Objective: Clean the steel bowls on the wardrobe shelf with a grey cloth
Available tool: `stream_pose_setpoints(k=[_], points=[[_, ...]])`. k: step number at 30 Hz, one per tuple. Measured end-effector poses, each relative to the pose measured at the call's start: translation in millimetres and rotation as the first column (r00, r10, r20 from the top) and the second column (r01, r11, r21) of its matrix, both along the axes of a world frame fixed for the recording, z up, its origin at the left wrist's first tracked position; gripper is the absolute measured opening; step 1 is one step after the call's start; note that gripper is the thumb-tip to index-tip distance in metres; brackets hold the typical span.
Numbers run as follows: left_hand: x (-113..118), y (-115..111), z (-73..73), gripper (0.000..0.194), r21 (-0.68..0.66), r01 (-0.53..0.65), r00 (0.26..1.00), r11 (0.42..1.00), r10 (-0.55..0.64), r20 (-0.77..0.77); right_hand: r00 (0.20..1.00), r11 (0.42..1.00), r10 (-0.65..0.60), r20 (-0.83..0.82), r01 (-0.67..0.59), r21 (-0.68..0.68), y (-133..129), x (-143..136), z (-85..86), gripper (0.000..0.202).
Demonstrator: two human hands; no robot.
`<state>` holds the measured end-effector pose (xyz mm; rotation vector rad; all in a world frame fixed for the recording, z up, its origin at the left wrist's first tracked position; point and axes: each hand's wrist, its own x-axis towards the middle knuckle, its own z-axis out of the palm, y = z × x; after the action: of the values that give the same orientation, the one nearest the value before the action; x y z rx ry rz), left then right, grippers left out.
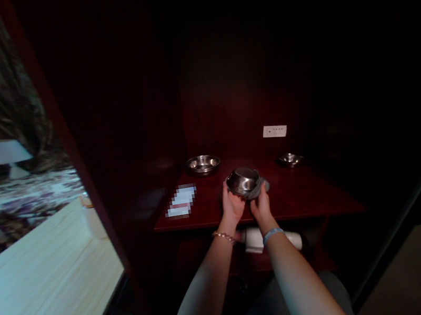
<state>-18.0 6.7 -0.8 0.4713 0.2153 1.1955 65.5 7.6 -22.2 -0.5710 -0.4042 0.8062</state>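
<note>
A shiny metal bowl (243,180) is held tilted, its underside facing up, above the dark red shelf (301,201). My left hand (233,204) grips the bowl from its left side. On the other side, my right hand (261,203) is closed on a grey cloth (257,189) pressed against the bowl's right edge. A wider metal bowl (203,164) sits at the back left of the shelf, and a small metal dish (291,159) stands at the back right.
A blurred-out white item (181,201) lies at the shelf's left. White objects (253,240) show below the shelf, behind my right wrist. A wall socket (274,131) is behind. Left of the partition are a pale table (46,279), a white container (93,221) and a lamp (5,152).
</note>
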Motion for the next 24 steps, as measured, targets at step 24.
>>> stream_pose_setpoints(k=[24], points=[[11.7,10.0,-9.6,0.042,0.049,-0.216,0.974,0.975,0.211,0.079,0.997,0.998,0.067,0.038,-0.067,0.004,-4.3,-0.6,2.5,0.045]])
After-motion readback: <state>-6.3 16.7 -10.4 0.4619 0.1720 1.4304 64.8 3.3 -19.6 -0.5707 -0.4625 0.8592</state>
